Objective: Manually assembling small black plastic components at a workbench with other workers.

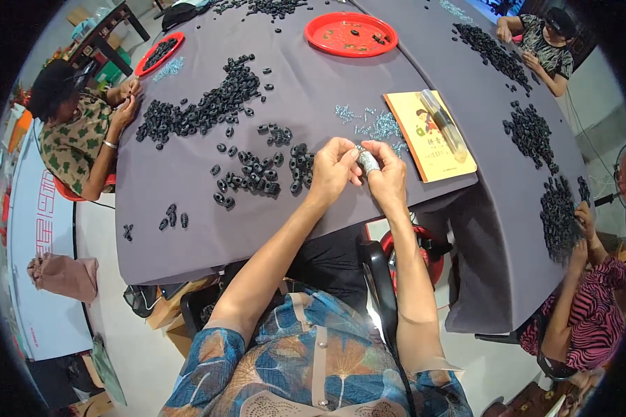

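Note:
Above the near edge of the cloth-covered table, my left hand (332, 171) and my right hand (389, 179) meet, their fingertips pinched together. Something tiny sits between them, too small and hidden to name. A silvery-white wrap (369, 162) covers the end of my right thumb. Just beyond my hands lies a scatter of small silvery metal pieces (381, 126), which look like screws or springs. Close to the left hand is a small heap of black oval plastic parts (301, 165), with another loose group (254, 177) farther left.
A yellow booklet (416, 142) with a clear-and-dark packet (446, 128) lies right of my hands. A bigger heap of black parts (198, 111) spreads left. Red trays (313, 43) stand farther back. People sit at the left (76, 142) and right (598, 313), handling small parts.

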{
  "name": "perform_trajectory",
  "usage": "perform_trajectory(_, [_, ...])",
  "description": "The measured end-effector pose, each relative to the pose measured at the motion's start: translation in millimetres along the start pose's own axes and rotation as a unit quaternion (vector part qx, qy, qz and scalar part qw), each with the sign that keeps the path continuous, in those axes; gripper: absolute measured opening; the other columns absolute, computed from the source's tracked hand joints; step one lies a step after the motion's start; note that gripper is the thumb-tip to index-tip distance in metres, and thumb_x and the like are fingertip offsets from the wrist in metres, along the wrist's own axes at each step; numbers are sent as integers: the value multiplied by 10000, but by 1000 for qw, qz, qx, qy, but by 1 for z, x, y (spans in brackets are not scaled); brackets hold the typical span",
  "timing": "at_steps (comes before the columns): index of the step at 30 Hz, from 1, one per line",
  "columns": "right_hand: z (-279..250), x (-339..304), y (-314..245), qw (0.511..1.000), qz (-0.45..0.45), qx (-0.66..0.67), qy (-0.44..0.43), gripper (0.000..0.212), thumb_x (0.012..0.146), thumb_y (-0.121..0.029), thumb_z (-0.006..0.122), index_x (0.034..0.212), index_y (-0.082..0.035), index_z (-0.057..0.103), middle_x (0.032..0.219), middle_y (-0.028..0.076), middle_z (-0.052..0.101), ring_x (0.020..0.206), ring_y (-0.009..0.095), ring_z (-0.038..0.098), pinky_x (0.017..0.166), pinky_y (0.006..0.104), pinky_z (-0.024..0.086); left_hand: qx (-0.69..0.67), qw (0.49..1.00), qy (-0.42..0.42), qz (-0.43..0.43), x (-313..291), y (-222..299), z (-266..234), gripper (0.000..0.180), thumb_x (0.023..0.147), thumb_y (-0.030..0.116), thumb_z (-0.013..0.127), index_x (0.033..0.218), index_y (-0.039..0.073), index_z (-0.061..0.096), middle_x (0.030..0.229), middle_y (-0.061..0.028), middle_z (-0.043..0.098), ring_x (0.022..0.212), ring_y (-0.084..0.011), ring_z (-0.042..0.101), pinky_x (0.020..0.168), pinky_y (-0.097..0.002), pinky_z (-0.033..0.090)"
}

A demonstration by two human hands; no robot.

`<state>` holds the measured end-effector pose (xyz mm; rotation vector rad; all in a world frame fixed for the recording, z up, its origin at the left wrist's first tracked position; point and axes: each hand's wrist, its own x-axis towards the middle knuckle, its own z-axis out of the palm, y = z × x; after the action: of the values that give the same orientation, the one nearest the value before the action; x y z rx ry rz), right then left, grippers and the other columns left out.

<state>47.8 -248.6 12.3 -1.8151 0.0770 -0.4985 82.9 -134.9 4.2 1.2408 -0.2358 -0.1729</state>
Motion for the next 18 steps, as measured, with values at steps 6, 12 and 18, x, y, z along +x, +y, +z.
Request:
perform_trajectory(6, [-4,-1,-8,1000,7,-13,-22,223,760,31,505,951,4,617,818,125,655,689,173,613,619,295,486,15,1000,-19,-8,-2,1,-1,135,900,77,522,933,-49,561,706,-75,585,506,-86,539,413,-217,477])
perform_trajectory(12, [-2,1,-5,999,14,9,-29,190,771,6,508,941,-4,592,799,125,640,677,174,601,606,306,475,-12,1000,-27,-5,0,-4,-6,156,914,87,497,942,-53,561,658,-62,574,466,-85,526,412,-205,467])
perform_trajectory(18, [-3,2,-5,999,0,-23,-43,203,777,-25,486,956,-3,581,809,140,639,728,223,613,661,342,478,-8,1000,-23,-14,-1,-7,-7,156,915,74,483,955,-58,554,639,-67,570,460,-92,523,414,-206,451])
